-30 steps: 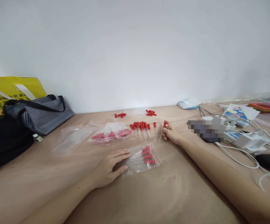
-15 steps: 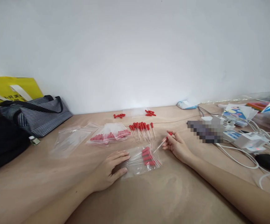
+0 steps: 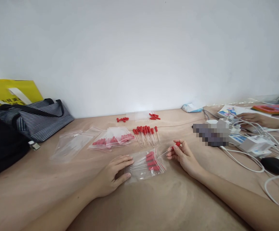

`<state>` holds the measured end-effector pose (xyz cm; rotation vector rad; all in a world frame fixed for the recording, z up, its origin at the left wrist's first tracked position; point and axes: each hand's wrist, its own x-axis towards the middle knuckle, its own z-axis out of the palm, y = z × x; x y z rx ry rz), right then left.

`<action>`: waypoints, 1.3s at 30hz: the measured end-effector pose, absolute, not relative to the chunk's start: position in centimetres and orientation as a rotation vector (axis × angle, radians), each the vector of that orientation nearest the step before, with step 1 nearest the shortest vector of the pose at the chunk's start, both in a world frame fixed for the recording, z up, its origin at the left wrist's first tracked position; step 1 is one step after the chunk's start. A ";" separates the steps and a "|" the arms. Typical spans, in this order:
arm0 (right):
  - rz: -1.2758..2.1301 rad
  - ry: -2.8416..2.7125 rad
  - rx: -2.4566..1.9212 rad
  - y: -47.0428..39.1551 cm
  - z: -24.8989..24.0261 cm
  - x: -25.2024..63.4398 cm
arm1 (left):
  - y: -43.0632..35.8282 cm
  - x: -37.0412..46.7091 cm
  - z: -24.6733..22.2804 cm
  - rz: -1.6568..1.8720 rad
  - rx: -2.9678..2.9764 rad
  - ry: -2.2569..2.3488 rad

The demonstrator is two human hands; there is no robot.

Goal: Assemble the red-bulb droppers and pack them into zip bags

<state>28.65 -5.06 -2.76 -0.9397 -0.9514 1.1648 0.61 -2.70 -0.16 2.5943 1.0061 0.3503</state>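
A clear zip bag (image 3: 139, 171) lies flat before me, with several red-capped droppers (image 3: 151, 161) inside. My left hand (image 3: 115, 173) rests at its left edge, fingers apart, fingertips on the plastic. Between the fingers of my right hand (image 3: 181, 154) is a dropper (image 3: 176, 145) gripped by its red bulb, its clear tip pointing left at the bag's open right end. Whether the tip is inside the bag is hard to tell. Loose red-capped droppers (image 3: 146, 131) lie in a row behind the bag. Filled bags (image 3: 114, 139) sit to their left.
Flat plastic bags (image 3: 69, 146) lie at left, near a small bottle (image 3: 34, 145) and a striped bag (image 3: 38, 120). Loose red bulbs (image 3: 123, 119) lie by the wall. At right are white cables, chargers (image 3: 258, 144), a black mouse (image 3: 276, 166) and another person's hand (image 3: 255, 118).
My right hand has shifted slightly down, and its dropper lies flatter, with the tip closer to the bag's opening. Another person's hand has appeared at the far right, over the papers.
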 end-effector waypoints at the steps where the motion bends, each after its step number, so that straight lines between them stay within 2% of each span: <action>1: 1.170 -0.951 -0.944 -5.2 -2.8 28.6 | -2.7 0.6 -0.2 0.350 2.596 1.005; 11: 1.254 -0.940 -0.962 -5.5 -2.6 28.2 | -2.7 0.8 -0.1 0.350 2.591 0.999; 25: 1.215 -1.321 -1.307 -5.3 -2.6 26.9 | -2.8 0.9 0.1 0.367 2.580 0.994; 32: 1.177 -1.437 -1.237 -4.0 -3.8 26.5 | -2.9 0.9 0.2 0.343 2.594 1.008; 39: 1.284 -1.420 -1.261 -4.7 -2.3 26.5 | -2.9 0.9 0.1 0.361 2.581 1.010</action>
